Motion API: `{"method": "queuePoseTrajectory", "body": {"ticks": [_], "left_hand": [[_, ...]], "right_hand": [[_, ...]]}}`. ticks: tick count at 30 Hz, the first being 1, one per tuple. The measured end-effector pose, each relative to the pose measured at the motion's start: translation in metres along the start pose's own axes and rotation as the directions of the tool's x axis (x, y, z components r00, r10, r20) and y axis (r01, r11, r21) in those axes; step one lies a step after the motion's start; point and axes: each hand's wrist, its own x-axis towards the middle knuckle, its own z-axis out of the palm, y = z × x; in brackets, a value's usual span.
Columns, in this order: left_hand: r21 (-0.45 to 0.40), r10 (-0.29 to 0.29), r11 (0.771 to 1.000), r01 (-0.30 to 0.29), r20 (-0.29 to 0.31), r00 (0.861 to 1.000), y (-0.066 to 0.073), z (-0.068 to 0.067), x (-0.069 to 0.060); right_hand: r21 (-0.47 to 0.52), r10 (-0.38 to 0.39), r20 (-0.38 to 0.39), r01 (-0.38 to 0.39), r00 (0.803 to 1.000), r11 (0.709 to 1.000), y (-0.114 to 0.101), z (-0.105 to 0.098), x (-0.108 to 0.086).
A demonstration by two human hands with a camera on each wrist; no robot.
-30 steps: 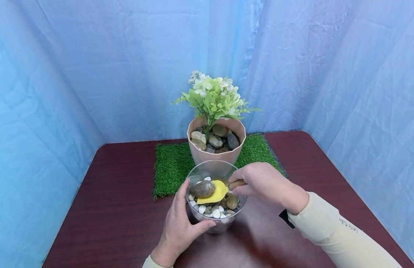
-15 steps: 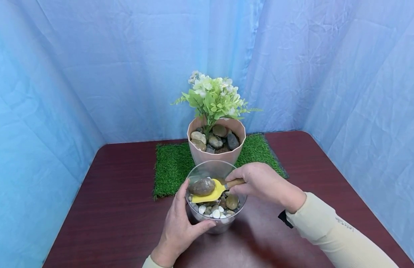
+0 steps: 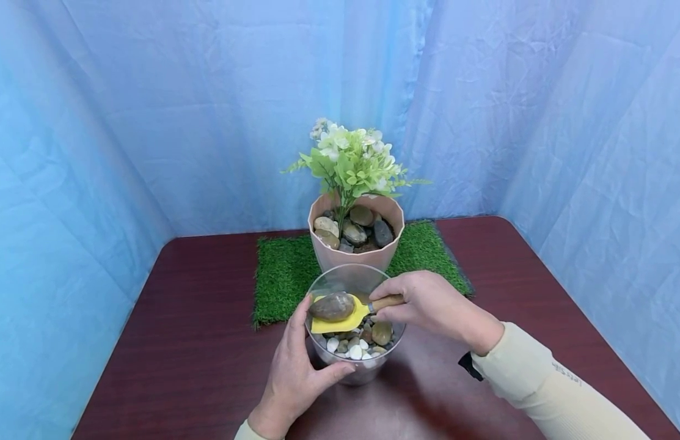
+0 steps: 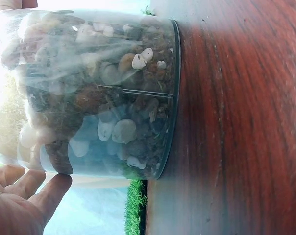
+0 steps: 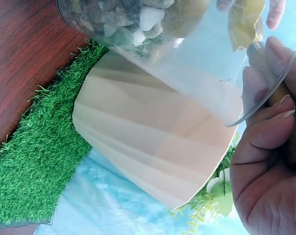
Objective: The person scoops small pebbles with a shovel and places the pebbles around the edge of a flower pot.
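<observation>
A large brown stone (image 3: 333,306) is carried on the blade of a yellow shovel (image 3: 349,322), inside the mouth of a clear container (image 3: 355,374); whether its left end is touched by the container wall cannot be told. The wooden handle (image 3: 388,302) is pinched between the thumb and fingers of the right hand (image 3: 435,305), while the container is steadied by the left hand (image 3: 292,370), its thumb and fingers spread wide around the near left side. Below the blade, white and brown pebbles (image 3: 355,351) are heaped. The step in hand is judged to be the scooping of the stone; for the next move, a level blade and a slow lift past the rim seem called for, since a rounded stone could easily be rolled off. The container is set on the dark red table (image 3: 208,342), just in front of a pink pot (image 3: 355,260), which is placed on a turf mat (image 3: 285,278) toward the middle of the table's far edge and is filled with stones and a flowering plant (image 3: 353,159). Dark lettering is printed on the right sleeve (image 3: 537,373), too blurred to be read with certainty; no other label is made out.
</observation>
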Motion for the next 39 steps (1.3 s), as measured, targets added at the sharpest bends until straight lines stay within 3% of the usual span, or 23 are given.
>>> {"method": "queuePoseTrajectory", "body": {"ticks": [18, 28, 39], "left_hand": [[-0.021, -0.013, 1.000, 0.014, 0.008, 1.000, 0.001, 0.000, 0.001], [0.005, -0.022, 1.000, 0.022, 0.000, 1.000, 0.001, -0.001, 0.000], [0.018, -0.017, 1.000, 0.017, -0.003, 1.000, 0.001, -0.001, 0.000]], "right_hand": [[0.106, 0.035, -0.058, -0.028, 0.998, 0.994, 0.011, -0.004, -0.007], [0.201, 0.113, -0.082, -0.094, 0.990, 0.975, 0.013, -0.020, -0.012], [0.020, 0.029, -0.202, -0.025, 0.979, 0.999, 0.016, -0.045, -0.004]]}}
